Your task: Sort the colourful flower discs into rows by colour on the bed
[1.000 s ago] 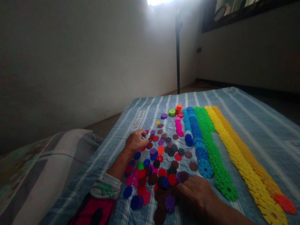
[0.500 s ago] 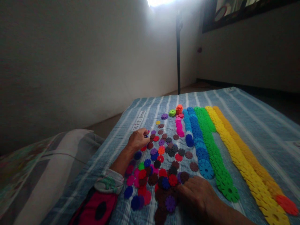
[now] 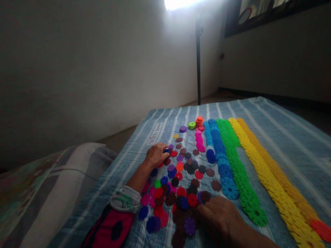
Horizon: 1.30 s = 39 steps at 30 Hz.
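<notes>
My left hand is at the far left edge of a scatter of notched plastic discs, thumb and forefinger pinched on a dark blue disc. Beside those fingers lies a red disc. My right hand rests low in the view, fingers curled, at the right side of a pile of brown discs. Its fingertips are hidden, so whatever they may hold cannot be made out. A purple disc and a red disc lie close to it.
Overlapping rows of discs run along the right: blue, green, yellow and orange. Shorter is the pink row. Under everything spreads a striped blue cloth. Behind it stands a lamp pole.
My left hand has shifted slightly, and the dark blue disc now shows more clearly between its fingers. The right hand looks nearly unmoved. The whole view has shifted a little.
</notes>
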Each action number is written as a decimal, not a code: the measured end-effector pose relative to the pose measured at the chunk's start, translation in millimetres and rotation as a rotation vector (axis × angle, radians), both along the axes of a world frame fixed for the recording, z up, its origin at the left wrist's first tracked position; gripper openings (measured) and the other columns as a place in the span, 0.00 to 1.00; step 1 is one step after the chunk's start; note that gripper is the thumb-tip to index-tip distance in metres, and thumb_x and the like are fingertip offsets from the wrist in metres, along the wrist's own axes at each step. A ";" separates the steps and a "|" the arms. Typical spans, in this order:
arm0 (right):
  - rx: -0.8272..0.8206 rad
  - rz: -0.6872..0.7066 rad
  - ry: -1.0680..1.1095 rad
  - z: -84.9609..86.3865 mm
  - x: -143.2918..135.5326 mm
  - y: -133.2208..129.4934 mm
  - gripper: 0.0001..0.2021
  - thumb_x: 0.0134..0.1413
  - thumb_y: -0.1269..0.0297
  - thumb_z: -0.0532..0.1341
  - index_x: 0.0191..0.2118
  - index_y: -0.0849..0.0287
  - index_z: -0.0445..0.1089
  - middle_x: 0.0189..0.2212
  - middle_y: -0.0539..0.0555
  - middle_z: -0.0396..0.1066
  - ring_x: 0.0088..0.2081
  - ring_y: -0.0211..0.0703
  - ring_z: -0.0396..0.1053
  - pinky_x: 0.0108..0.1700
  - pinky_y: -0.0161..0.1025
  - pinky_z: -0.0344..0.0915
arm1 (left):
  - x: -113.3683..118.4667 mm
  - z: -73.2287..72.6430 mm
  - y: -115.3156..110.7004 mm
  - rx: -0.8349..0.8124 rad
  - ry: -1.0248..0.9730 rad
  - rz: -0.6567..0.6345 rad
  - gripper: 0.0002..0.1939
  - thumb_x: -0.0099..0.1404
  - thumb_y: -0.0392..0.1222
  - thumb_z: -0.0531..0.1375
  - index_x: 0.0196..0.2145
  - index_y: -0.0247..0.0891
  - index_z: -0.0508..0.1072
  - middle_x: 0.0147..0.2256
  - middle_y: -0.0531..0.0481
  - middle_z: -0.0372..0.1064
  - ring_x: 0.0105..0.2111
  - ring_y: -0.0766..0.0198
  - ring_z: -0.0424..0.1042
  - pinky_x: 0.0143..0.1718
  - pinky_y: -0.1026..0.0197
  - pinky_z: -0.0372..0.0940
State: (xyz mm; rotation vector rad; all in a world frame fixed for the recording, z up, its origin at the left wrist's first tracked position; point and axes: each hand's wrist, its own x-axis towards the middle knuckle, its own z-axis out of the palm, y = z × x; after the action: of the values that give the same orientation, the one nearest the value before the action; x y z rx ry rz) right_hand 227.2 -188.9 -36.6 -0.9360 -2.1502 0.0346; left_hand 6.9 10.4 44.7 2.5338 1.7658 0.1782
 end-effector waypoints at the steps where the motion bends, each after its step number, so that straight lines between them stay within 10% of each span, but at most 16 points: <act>1: -0.004 0.011 -0.008 1.0 0.4 0.1 0.08 0.58 0.74 0.49 0.33 0.54 0.58 0.20 0.45 0.65 0.20 0.38 0.58 0.26 0.38 0.45 | -1.2 0.2 0.6 -0.014 -0.003 0.006 0.15 0.55 0.39 0.59 0.41 0.38 0.76 0.40 0.47 0.73 0.38 0.61 0.72 0.39 0.64 0.64; 18: -0.049 0.007 -0.107 -0.6 2.4 0.2 0.06 0.57 0.74 0.52 0.33 0.54 0.59 0.21 0.46 0.66 0.21 0.37 0.61 0.25 0.38 0.48 | -2.8 10.2 -2.4 -0.014 -0.083 0.025 0.10 0.53 0.40 0.61 0.35 0.40 0.77 0.36 0.51 0.74 0.36 0.63 0.72 0.39 0.64 0.65; 30: -0.075 -0.002 -0.160 0.2 0.7 1.0 0.06 0.58 0.71 0.54 0.30 0.55 0.58 0.22 0.46 0.67 0.22 0.37 0.61 0.26 0.39 0.48 | 122.0 -3.6 -45.8 0.081 -0.179 -0.560 0.05 0.56 0.35 0.62 0.33 0.36 0.72 0.35 0.48 0.70 0.39 0.61 0.69 0.42 0.61 0.64; 39: -0.007 -0.028 -0.117 4.0 -0.1 1.7 0.09 0.62 0.69 0.50 0.29 0.55 0.57 0.19 0.45 0.64 0.20 0.37 0.57 0.25 0.39 0.47 | 141.3 -17.2 -45.3 0.066 -0.030 -0.715 0.03 0.59 0.36 0.59 0.33 0.37 0.71 0.37 0.48 0.67 0.39 0.61 0.66 0.40 0.60 0.65</act>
State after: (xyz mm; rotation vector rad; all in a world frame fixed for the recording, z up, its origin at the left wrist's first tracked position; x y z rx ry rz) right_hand 227.1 -187.2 -32.6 -0.9942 -2.2447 -0.0276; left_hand 148.2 -34.9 27.5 2.9883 0.7601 0.2355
